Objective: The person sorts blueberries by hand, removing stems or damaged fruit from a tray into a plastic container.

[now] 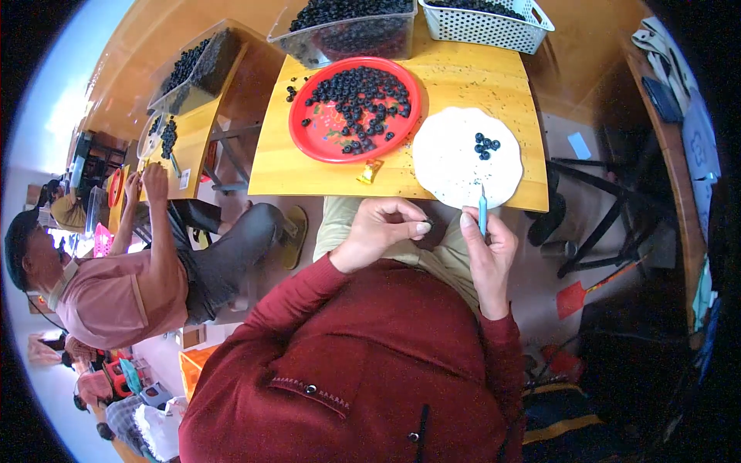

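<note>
My left hand (380,234) is closed in a pinch above my lap, just off the table's front edge. A small dark piece shows at its fingertips, mostly hidden; it resembles the black beads. My right hand (491,251) grips a slim blue-handled tool (483,214) with a thin pointed metal tip, held upright. That tip reaches over the near rim of a white scalloped plate (440,158). Several round black beads (485,145) sit clustered on the plate, with dark crumbs around. Left of it, a red round tray (301,131) holds many more black beads (359,96).
Behind the tray stand a clear bin (401,46) and a white perforated basket (486,32), both full of black pieces. A yellow wrapper (370,171) lies on the wooden table (270,166). At the left, another person (131,297) works at a similar table. A red fly swatter (572,299) is at the right.
</note>
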`<state>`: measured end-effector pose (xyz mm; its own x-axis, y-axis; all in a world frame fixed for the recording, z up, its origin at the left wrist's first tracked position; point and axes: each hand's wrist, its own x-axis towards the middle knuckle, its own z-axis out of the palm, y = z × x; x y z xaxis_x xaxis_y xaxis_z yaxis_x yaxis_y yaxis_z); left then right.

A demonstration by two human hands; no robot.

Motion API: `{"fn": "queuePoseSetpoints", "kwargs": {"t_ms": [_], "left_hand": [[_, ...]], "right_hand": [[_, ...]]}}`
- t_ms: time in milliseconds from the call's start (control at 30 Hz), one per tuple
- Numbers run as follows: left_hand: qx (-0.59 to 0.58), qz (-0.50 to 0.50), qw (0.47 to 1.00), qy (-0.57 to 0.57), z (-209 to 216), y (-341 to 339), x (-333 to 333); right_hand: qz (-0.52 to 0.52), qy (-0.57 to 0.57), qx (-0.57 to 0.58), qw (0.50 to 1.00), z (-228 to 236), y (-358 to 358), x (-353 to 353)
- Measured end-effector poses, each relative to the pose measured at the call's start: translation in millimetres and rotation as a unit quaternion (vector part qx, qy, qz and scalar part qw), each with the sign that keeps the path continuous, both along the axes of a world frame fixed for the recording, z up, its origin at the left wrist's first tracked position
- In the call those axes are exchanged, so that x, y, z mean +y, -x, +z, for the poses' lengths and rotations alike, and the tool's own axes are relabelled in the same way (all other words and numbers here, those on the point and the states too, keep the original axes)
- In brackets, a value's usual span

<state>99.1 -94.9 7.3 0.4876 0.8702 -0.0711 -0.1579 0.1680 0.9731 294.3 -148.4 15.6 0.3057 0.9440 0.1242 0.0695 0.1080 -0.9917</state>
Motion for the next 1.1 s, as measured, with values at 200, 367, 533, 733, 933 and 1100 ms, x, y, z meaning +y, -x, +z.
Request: {"fn": "queuePoseSetpoints", "kwargs": {"t_ms": [200,367,533,733,933,1100], "left_hand": [[0.059,0.121,0.989,-0.057,10.2,38.6,4.1],[0.029,0.2,0.976,-0.077,10.0,72.2,21.1],[0.054,0.263,0.959,-0.089,19.5,92.2,40.9],[0.242,0.282,0.903,-0.214,24.0,102.8,82.5],[0.352,0.249,0.844,-0.318,29.4,103.8,127.5],[0.393,0.239,0.797,-0.391,15.8,111.4,139.3]], "right_hand": [[0.014,-0.008,-0.013,1.0,-4.9,1.9,0.2],[0.018,0.007,-0.027,0.999,-9.8,5.4,-2.5],[0.024,0.014,-0.004,1.0,-8.5,10.3,-4.0],[0.03,0.051,0.007,0.998,-11.3,9.1,-9.6],[0.019,0.042,-0.004,0.999,-5.8,9.7,-11.0],[0.021,0.032,-0.018,0.999,-5.4,10.6,-12.0]]}}
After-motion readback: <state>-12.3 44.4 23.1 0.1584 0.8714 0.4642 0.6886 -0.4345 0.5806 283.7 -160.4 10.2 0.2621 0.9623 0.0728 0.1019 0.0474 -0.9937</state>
